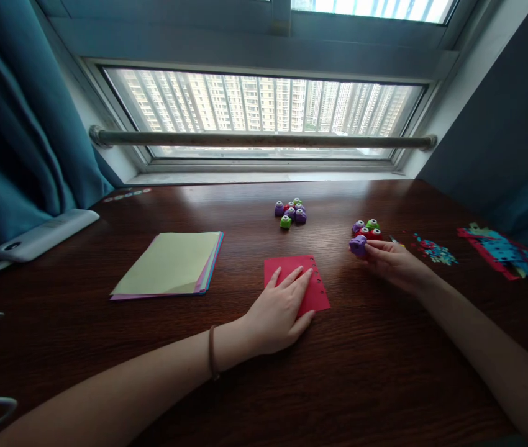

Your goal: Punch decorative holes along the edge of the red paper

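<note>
My left hand [282, 310] lies flat, fingers spread, on a red paper sheet [317, 298] with small holes punched along its right edge. My right hand [394, 264] grips a purple paper punch [358, 246] just right of the sheet, on the dark wooden table [245, 372]. Close behind that punch sit three more punches [367, 228], purple, green and red. A second cluster of several small punches [291, 213] sits farther back at the middle.
A stack of coloured paper [171, 264] with a pale green top sheet lies left of the red sheet. Paper confetti [434, 250] and punched scraps [506, 251] lie at the right. A white device [43, 234] with a cable rests at the left, by a teal curtain [17, 136].
</note>
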Available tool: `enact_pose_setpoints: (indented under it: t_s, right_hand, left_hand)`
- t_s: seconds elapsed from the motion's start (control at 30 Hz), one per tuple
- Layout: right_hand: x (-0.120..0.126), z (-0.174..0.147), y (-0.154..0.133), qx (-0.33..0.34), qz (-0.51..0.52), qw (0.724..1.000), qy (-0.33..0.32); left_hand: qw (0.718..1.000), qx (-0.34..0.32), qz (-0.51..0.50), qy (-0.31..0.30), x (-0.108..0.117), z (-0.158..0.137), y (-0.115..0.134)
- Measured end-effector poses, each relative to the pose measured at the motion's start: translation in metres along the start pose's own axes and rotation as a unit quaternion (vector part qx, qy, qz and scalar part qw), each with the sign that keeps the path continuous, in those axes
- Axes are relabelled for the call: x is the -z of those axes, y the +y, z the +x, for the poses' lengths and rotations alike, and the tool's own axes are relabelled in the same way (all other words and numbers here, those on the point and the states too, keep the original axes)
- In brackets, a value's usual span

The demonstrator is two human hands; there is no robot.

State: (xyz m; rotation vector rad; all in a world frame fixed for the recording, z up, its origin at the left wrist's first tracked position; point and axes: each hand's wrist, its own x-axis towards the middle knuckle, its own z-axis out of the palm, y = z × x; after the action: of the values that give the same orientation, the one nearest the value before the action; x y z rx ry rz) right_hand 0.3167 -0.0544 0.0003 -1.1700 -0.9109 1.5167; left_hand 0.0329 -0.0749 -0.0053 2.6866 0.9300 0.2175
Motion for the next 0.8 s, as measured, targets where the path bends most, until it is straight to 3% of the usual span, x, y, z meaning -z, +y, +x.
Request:
enact_pose_setpoints:
  t_s: [0.27, 0.8]
  right_hand:
    - [-0.0031, -0.0016, 0.0014, -0.023, 0.048, 0.997, -0.05]
    - [-0.0022, -0.0032, -0.0054, -0.019, -0.004, 1.0, -0.015]
  left_hand:
    - [1.0, 0.004, -0.029, 0.003, 0.0012, 0.0016, -0.0008]
    - [0.999, 0.0, -0.041, 0.033, 0.0004, 0.0003, 0.0005]
